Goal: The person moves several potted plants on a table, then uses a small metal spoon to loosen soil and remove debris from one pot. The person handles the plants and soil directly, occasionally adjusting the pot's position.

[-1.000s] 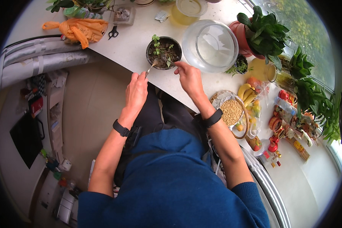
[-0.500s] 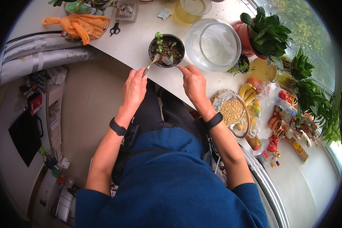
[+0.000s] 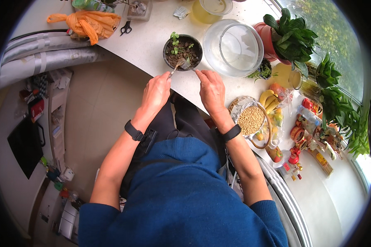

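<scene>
A small black plant pot [image 3: 165,54] of brown soil [image 3: 184,51] stands near the counter's edge, with a green seedling [image 3: 174,43] growing towards its left side. My left hand [image 3: 157,91] is closed round the handle of a small trowel [image 3: 179,63], whose soil-smeared blade is in the pot by the near rim. Closed on the handle of a second small tool is my right hand [image 3: 212,91]. The grey, flat blade of this spade [image 3: 186,65] lies beside the trowel's blade, over the soil; whether they touch I cannot tell.
Right of the pot stands a large clear bowl [image 3: 212,61]. A potted leafy plant [image 3: 290,39], a basket of beans [image 3: 251,120] and bananas [image 3: 268,100] are farther right. Black scissors [image 3: 126,28] and an orange plastic bag [image 3: 88,24] lie left. A tub of yellowish liquid [image 3: 202,14] stands behind.
My left hand has moved right and a little inward, bringing its trowel blade closer to the spade. The right hand has barely moved. The whole view has shifted slightly.
</scene>
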